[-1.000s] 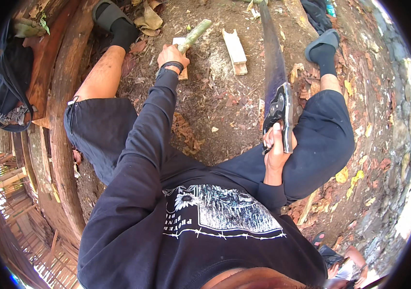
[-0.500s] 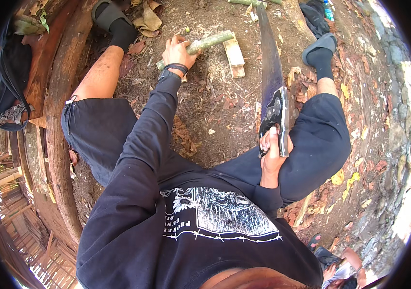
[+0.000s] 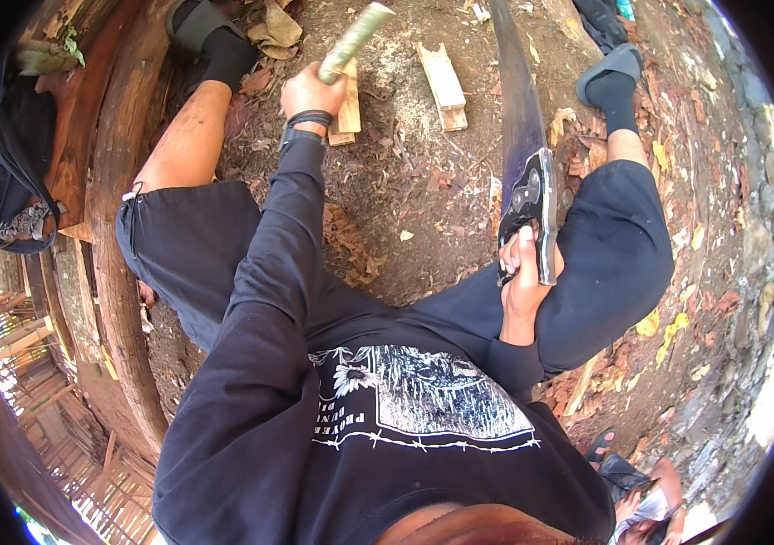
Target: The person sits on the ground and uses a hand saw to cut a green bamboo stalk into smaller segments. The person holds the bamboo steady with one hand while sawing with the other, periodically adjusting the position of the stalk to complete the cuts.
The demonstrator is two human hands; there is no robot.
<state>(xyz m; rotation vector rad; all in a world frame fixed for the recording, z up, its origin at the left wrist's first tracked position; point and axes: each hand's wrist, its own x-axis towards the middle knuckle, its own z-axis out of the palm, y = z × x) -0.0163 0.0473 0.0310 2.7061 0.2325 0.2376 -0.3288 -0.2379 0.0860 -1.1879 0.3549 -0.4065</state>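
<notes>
My left hand [image 3: 311, 94] is closed round one end of a short green stick [image 3: 356, 44], whose other end points up and to the right, off the ground. Beneath and beside that hand lies a pale wooden block [image 3: 348, 113]. A second pale wooden block [image 3: 442, 84] sits a little to the right, with nothing on top of it. My right hand [image 3: 527, 270] grips the black handle of a handsaw [image 3: 521, 118]. The saw's long blade reaches away from me, and its tip runs out of the top of the view.
Dry leaves [image 3: 275, 32] litter the dirt ground. A log [image 3: 119, 272] runs along the left, beside a dark bag [image 3: 16, 173]. My sandalled feet [image 3: 612, 77] stand wide apart. Another person [image 3: 645, 500] is at the lower right.
My left hand has lifted the stick off the two wooden blocks and swung its far end upward and away. The right hand and handsaw have shifted slightly to the right.
</notes>
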